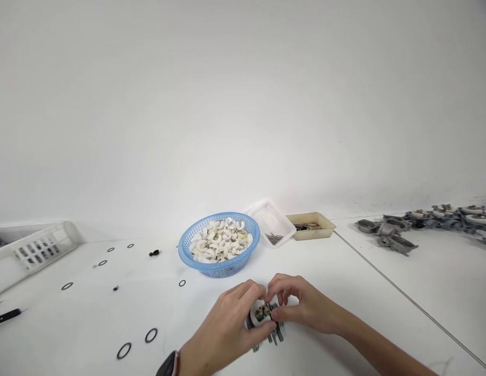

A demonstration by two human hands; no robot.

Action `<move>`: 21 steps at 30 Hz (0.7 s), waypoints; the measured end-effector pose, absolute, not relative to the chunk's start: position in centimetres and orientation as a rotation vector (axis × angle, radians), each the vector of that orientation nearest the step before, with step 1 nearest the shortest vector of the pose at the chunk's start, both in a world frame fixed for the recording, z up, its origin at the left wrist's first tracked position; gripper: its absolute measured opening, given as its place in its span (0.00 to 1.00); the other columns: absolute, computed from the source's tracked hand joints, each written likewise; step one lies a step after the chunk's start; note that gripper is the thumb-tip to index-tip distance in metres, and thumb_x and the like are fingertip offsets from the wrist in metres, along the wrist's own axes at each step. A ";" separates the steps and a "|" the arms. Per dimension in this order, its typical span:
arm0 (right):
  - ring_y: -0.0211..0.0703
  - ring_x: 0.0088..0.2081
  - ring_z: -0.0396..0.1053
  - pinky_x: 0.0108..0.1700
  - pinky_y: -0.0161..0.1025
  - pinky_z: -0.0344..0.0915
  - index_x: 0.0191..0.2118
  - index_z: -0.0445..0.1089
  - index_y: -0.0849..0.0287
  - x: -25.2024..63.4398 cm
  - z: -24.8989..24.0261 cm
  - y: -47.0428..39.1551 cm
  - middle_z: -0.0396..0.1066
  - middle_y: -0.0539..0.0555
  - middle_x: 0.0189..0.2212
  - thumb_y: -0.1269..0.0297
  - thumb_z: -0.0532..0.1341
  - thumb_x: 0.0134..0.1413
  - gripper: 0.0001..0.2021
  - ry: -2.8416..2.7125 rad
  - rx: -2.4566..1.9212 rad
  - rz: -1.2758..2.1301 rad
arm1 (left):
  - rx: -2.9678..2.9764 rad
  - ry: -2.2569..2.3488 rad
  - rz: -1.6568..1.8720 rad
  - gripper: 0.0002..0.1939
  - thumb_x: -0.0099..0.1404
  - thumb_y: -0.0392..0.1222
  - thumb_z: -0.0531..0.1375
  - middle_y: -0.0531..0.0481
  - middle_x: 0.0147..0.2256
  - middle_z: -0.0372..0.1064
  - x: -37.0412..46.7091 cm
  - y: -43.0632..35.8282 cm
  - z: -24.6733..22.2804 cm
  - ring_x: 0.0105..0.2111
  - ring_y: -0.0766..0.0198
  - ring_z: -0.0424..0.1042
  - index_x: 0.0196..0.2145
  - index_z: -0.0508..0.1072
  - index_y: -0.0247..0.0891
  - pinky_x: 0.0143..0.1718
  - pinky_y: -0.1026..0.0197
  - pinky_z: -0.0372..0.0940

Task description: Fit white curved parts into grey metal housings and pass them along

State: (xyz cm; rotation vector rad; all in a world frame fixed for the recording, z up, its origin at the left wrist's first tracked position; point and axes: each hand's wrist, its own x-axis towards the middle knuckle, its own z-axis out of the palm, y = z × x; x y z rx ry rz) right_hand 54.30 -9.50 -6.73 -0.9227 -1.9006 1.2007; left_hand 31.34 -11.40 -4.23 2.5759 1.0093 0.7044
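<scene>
A small grey metal carburetor body with brass fittings stands on the white table at the bottom centre, partly covered by my hands. My left hand grips it from the left, thumb in front and fingers behind. Over its top right side, my right hand has thumb and fingers pinched together. Whatever lies between those right fingertips is too small and hidden to make out. Just behind the hands, a blue basket holds many white curved floats.
A clear plastic tray of thin metal pins and a yellowish tray sit by the wall. More carburetor bodies lie right, beyond a thin rod. Black rings are scattered left, near a white basket.
</scene>
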 end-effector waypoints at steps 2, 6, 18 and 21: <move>0.41 0.38 0.67 0.45 0.42 0.66 0.40 0.80 0.53 54.3 -6.8 -9.5 0.72 0.52 0.42 0.58 0.72 0.51 0.10 -1.902 -0.912 1.205 | 2.590 1.015 0.697 0.14 0.65 0.34 0.64 0.58 0.37 0.64 31.3 -11.5 -4.3 0.35 0.66 0.66 0.42 0.62 0.44 0.36 0.65 0.57; 0.41 0.37 0.67 0.45 0.42 0.67 0.40 0.80 0.54 54.3 -6.8 -9.5 0.72 0.53 0.42 0.58 0.73 0.51 0.11 -1.901 -0.909 1.199 | 2.602 1.005 0.692 0.14 0.65 0.34 0.64 0.58 0.37 0.64 31.2 -11.5 -4.3 0.35 0.66 0.65 0.42 0.62 0.44 0.35 0.65 0.57; 0.38 0.35 0.68 0.43 0.39 0.68 0.40 0.80 0.54 54.5 -6.6 -9.0 0.72 0.53 0.43 0.51 0.75 0.45 0.18 -1.907 -0.876 1.190 | 2.657 0.993 0.665 0.10 0.68 0.43 0.63 0.58 0.35 0.66 30.9 -10.6 -4.6 0.32 0.65 0.68 0.42 0.64 0.45 0.32 0.65 0.61; 0.42 0.41 0.69 0.46 0.40 0.68 0.47 0.78 0.52 54.5 -6.7 -9.2 0.72 0.53 0.46 0.49 0.76 0.42 0.26 -1.959 -0.835 1.116 | 2.713 0.961 0.774 0.14 0.67 0.49 0.65 0.55 0.38 0.68 30.6 -10.7 -4.5 0.35 0.63 0.71 0.45 0.66 0.45 0.35 0.64 0.66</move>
